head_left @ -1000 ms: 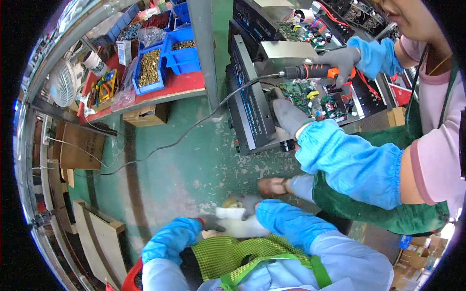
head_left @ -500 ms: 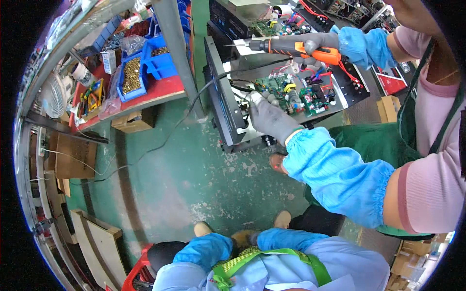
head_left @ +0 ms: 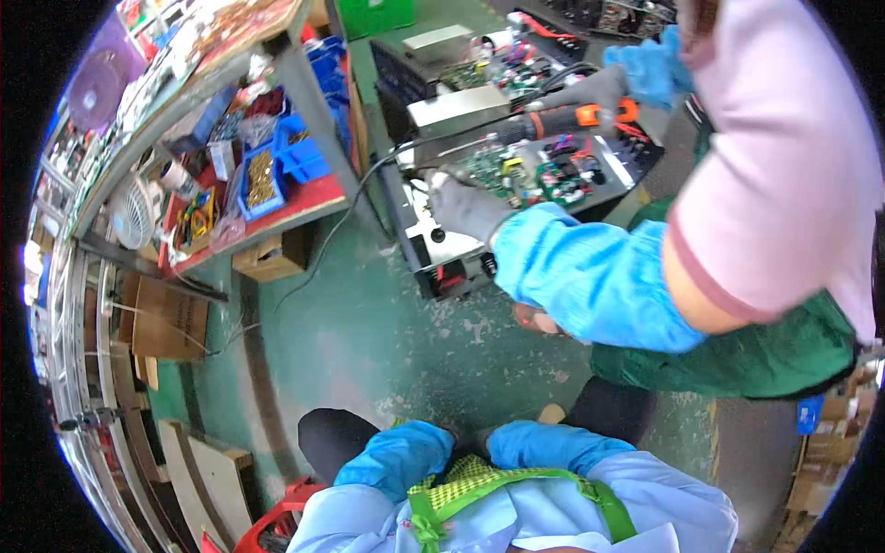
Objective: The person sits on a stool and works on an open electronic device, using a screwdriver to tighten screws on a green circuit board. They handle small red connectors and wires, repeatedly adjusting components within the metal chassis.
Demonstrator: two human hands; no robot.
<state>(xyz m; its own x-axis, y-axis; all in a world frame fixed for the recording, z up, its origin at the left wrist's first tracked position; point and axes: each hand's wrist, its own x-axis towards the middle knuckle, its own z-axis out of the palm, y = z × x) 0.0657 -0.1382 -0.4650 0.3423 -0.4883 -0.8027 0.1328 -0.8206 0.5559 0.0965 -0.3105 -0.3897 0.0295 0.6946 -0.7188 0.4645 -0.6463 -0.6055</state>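
Mesh strap (head_left: 461, 475), green, lies on my chest, well below the open machine case (head_left: 461, 253). Looks soft and light; I'd pinch its edge. My hands are hidden behind my blue sleeves (head_left: 396, 456), so I cannot tell their grip.

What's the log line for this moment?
own hands: hidden behind blue sleeves | co-worker's gloved hand at circuit board | other hand holds powered screwdriver
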